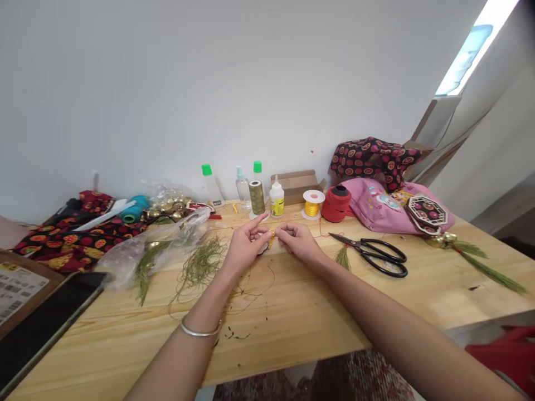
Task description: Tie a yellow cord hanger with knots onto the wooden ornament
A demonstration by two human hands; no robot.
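Your forearms reach in over the wooden table (334, 312), a silver bangle (199, 332) on the left wrist. Just in front of the glue bottle (276, 199), your left hand (246, 246) and right hand (299, 240) each pinch one end of a small yellow cord piece (271, 238), the left index finger raised. Beside the bottle's left stands an olive thread cone (256, 197). To its right sit a yellow spool (312, 204) and a red spool (336, 204), with black scissors (378, 256) farther right.
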